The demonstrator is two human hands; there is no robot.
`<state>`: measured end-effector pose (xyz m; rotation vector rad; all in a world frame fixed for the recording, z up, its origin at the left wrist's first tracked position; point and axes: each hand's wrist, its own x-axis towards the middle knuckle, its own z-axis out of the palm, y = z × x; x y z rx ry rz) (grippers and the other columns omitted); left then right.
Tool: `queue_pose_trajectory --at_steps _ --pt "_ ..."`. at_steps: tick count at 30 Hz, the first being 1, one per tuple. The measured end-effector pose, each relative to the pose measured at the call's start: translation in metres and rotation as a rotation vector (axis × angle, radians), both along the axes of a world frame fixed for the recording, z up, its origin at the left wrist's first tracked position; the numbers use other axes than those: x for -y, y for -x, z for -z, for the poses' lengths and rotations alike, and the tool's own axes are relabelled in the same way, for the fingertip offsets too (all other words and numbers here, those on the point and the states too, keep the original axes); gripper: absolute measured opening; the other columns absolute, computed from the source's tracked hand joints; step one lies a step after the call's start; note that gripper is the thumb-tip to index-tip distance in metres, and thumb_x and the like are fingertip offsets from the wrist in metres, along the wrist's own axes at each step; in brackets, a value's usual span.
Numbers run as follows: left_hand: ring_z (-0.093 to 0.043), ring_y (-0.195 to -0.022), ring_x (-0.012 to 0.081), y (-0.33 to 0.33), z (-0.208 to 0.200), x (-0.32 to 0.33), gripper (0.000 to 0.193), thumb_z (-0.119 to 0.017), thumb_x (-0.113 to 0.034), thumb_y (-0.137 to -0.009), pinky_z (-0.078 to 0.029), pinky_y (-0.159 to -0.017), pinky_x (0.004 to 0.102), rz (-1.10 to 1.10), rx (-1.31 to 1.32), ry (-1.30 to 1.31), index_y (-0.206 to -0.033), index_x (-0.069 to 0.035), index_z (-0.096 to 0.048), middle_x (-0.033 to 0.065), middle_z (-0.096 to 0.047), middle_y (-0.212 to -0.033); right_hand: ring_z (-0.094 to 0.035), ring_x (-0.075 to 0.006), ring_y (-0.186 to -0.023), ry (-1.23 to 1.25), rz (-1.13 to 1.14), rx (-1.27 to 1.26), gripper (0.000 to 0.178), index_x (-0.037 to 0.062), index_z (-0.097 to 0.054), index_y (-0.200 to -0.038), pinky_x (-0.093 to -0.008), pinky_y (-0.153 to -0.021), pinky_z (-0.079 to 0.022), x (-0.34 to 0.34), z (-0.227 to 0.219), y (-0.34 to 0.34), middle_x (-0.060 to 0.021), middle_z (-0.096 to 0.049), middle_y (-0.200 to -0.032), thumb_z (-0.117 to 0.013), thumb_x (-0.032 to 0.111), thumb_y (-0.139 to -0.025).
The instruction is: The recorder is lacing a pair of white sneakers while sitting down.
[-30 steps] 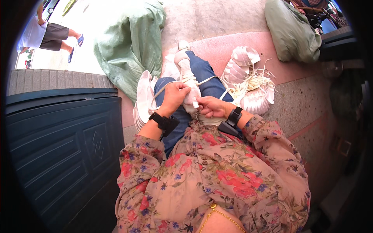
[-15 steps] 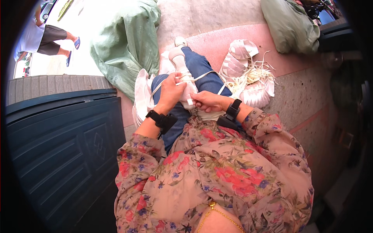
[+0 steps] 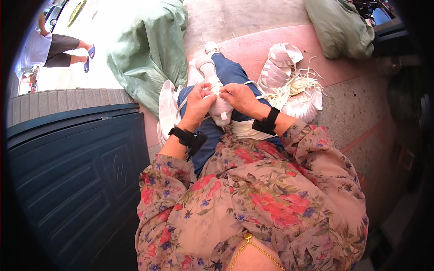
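A white shoe upper (image 3: 221,111) with a small pull tab lies lengthwise across my lap, its far end pointing away from me. At its lace holes my left hand (image 3: 199,103) is closed in a pinch on a white shoelace. My right hand (image 3: 243,98) pinches the lace too, right beside the left fingertips. A loose length of the shoelace (image 3: 253,83) runs out past my right hand over the jeans. The fingers partly hide the lace holes.
Nested white shoe uppers (image 3: 275,67) and a tangle of cream laces (image 3: 296,86) lie to my right. More white pieces (image 3: 166,106) hang at my left. Green sacks (image 3: 153,49) stand ahead, a dark blue panelled door (image 3: 77,176) at left. A person (image 3: 58,47) stands far left.
My right hand has moved from the near end of the shoe upper up to its lace holes, meeting the left hand. The left hand has barely moved.
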<state>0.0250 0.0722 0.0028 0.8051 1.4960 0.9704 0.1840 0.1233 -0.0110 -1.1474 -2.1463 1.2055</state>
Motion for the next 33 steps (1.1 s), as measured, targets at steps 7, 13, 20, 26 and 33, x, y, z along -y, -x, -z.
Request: queue_pose_trajectory --at_steps 7,13,20,26,33 --pt "-0.055 -0.060 0.0133 0.007 -0.007 0.004 0.038 -0.061 -0.008 -0.075 -0.044 -0.055 0.0264 0.207 -0.382 -0.101 -0.110 0.001 -0.048 0.0074 -0.059 -0.071 -0.057 -0.0326 -0.065 -0.305 -0.215 0.140 0.013 0.0026 -0.053 -0.079 -0.0386 -0.058 -0.046 -0.006 -0.007 -0.013 -0.0145 -0.055 -0.076 -0.049 0.015 -0.079" --pt "-0.058 -0.057 0.0269 -0.008 -0.026 -0.003 0.022 -0.060 -0.017 -0.079 -0.044 -0.052 0.0341 0.470 -0.855 -0.240 -0.097 -0.005 -0.058 0.0143 -0.057 -0.061 -0.035 -0.0081 -0.037 1.015 -0.118 -0.578 0.022 0.0073 -0.044 -0.076 -0.0203 -0.034 -0.028 -0.020 -0.075 -0.030 0.0014 -0.039 -0.052 -0.037 0.021 -0.091" --pt "-0.058 -0.056 0.0295 -0.005 -0.011 0.000 0.016 -0.055 -0.018 -0.083 -0.044 -0.051 0.0362 0.304 -0.839 -0.336 -0.090 -0.006 -0.062 0.0162 -0.057 -0.061 -0.058 -0.0335 -0.074 0.270 -0.133 0.238 0.032 0.0002 -0.057 -0.073 -0.0405 -0.064 -0.044 -0.006 -0.003 -0.037 -0.0188 -0.059 -0.075 -0.053 0.032 -0.077" --pt "-0.059 -0.059 0.0248 -0.011 -0.012 0.011 0.015 -0.057 -0.024 -0.080 -0.043 -0.047 0.0350 0.604 -1.176 -0.402 -0.087 -0.011 -0.057 0.0100 -0.058 -0.067 -0.061 -0.0325 -0.070 -0.083 -0.141 0.474 0.025 0.0046 -0.060 -0.082 -0.0404 -0.063 -0.048 0.016 0.014 -0.012 -0.0155 -0.061 -0.072 -0.057 0.027 -0.071" --pt "-0.061 -0.057 0.0217 -0.021 -0.004 0.021 0.013 -0.055 -0.016 -0.076 -0.046 -0.045 0.0311 0.717 -1.406 -0.457 -0.088 -0.010 -0.054 0.0063 -0.057 -0.065 -0.060 -0.0343 -0.077 0.047 -0.090 0.438 0.029 0.0012 -0.058 -0.085 -0.0412 -0.068 -0.048 0.010 0.002 -0.018 -0.0196 -0.061 -0.079 -0.056 0.027 -0.072"
